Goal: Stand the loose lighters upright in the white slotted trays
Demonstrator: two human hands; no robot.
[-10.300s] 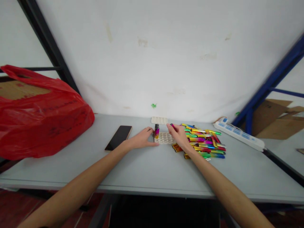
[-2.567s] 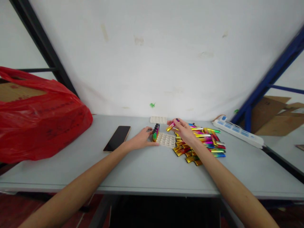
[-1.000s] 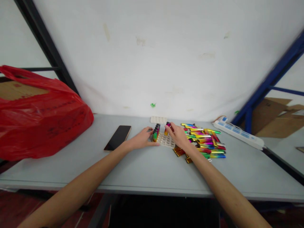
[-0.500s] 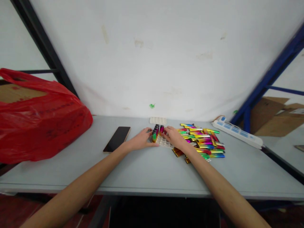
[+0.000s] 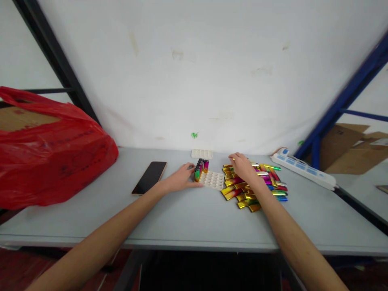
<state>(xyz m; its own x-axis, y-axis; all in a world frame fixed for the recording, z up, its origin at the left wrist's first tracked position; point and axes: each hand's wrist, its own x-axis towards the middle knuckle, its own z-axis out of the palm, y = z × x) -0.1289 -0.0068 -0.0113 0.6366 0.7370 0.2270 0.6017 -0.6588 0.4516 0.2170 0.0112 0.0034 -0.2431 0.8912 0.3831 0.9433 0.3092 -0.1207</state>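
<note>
So I'm watching somebody at a grey table (image 5: pixel 182 218) with a pale tray full of round holes (image 5: pixel 214 180) sitting roughly mid-table. The left hand (image 5: pixel 182 178) is at the tray's left end, thumb and fingers spread apart in a loose C: thumb by the near corner, index finger reaching toward the far side. Pretty sure it's touching the edge there.

A tight row of shiny lighters (image 5: pixel 199 169) stands upright along that left end, running near to far, green one nearest. One purple-and-orange lighter (image 5: pixel 206 165) stands just right of the row's far end, and from there to the right you just see the tray's holes.

The right hand (image 5: pixel 242 166) is over the far left part of a big messy lighter pile (image 5: pixel 248 197), right of the tray. Fingers are bent, tips pointing left, but honestly can't tell if they're pinching one. The pile's mostly gold, with red, green, purple and blue bits.

Other stuff: a second pale tray (image 5: pixel 202 153) at the far edge by the wall, a dark phone (image 5: pixel 149 178) left of the left hand, a red plastic bag (image 5: pixel 57 149) far left, and a white power strip (image 5: pixel 304 169) right of the pile.
</note>
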